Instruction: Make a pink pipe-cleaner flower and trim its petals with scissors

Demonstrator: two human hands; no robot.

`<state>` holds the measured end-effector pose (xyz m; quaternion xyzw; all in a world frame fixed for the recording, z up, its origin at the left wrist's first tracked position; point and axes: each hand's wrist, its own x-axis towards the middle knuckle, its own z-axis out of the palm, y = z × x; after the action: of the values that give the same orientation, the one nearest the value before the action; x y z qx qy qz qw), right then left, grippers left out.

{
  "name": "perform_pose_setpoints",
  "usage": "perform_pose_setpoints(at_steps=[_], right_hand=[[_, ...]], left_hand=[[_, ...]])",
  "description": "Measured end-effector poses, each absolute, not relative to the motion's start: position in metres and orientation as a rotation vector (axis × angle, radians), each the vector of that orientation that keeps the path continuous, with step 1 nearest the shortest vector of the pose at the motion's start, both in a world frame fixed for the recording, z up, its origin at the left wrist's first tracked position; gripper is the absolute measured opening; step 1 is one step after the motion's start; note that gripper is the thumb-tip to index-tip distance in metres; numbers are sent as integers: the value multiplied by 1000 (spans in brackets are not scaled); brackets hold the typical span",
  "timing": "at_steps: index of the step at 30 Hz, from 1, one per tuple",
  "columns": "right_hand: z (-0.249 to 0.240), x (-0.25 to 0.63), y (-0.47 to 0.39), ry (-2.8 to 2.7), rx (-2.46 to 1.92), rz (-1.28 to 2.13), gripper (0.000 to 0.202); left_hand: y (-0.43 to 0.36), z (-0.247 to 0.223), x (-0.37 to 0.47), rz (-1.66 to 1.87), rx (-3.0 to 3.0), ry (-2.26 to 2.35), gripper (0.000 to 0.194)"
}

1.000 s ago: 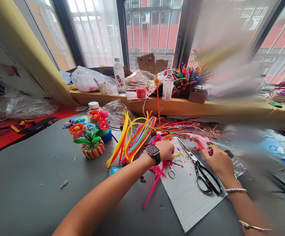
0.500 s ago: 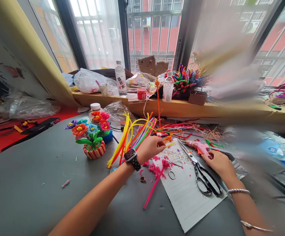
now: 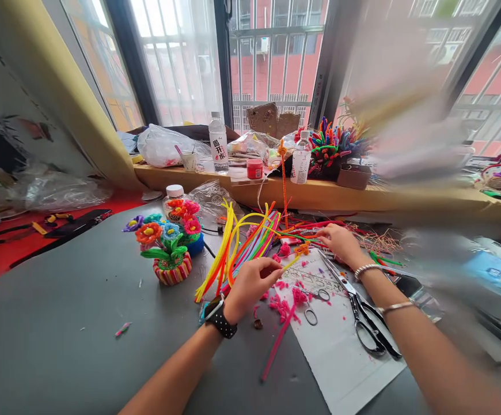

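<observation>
My left hand point(image 3: 250, 288), with a black watch on the wrist, pinches a short yellow stem point(image 3: 291, 263) above the paper's upper left corner. My right hand point(image 3: 341, 245) reaches over the pile of colored pipe cleaners point(image 3: 304, 227); its fingertips are together at the pile, and what they hold is too small to tell. An orange piece point(image 3: 302, 248) lies between the hands. Pink fluffy bits point(image 3: 281, 308) and a pink stem point(image 3: 276, 346) lie nearer me. Large black-handled scissors point(image 3: 356, 302) and small scissors point(image 3: 311, 314) rest on the white paper point(image 3: 337, 357).
Two pots of pipe-cleaner flowers point(image 3: 173, 268) stand at the left, by a white-capped bottle point(image 3: 175, 191). Yellow and orange pipe cleaners point(image 3: 220, 253) lie beside my left hand. Water bottles point(image 3: 219, 147), a red jar point(image 3: 254, 168) and a brown box point(image 3: 354, 176) line the sill.
My right hand has left the pink glue gun and moved left and forward to the pipe cleaners. My left hand has drawn back toward me, and a yellow stem now shows in its fingers.
</observation>
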<state>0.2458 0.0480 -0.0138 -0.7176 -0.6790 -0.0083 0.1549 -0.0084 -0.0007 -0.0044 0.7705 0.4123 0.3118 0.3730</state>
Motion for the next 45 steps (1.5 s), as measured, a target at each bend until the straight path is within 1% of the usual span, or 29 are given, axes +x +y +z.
perform_pose_setpoints(at_steps=[5,9,12,18,23,27,32,35,37,39,40,42,45], right_hand=[[-26,227,92,-2049,-2102,222,27],[-30,231,97,-1979,-2132,393,27],[-21,243,93,-1900,-2101,569,26],[5,265,77,-1695,-1872,1020,22],[12,262,61,-1483,-1675,1227,23],[14,253,56,-1311,-1586,1241,15],[12,245,69,-1112,-1577,1080,8],[13,231,62,-1023,-1553,921,12],[14,216,41,-1029,-1488,871,22],[11,197,10,-1120,-1410,929,33],[7,187,-6,-1227,-1342,990,35],[-2,170,-35,-1334,-1291,1029,35],[-18,155,-58,-1324,-1247,1063,29]], left_hand=[[-1,-13,-11,813,1997,1050,21],[1,-17,-11,820,2021,1025,20],[0,-14,-10,805,2024,1023,20],[-4,-10,-8,788,2038,1011,19],[-5,-11,-7,798,2033,993,21],[-5,-11,-7,817,2029,992,22],[-4,-12,-8,822,1941,976,22],[-4,-11,-8,817,1819,952,25],[-3,-10,-8,819,1755,929,26],[-4,-10,-8,825,1730,901,27],[-4,-10,-8,824,1728,888,28],[-4,-11,-6,815,1748,850,28],[-5,-12,-5,785,1812,798,29]])
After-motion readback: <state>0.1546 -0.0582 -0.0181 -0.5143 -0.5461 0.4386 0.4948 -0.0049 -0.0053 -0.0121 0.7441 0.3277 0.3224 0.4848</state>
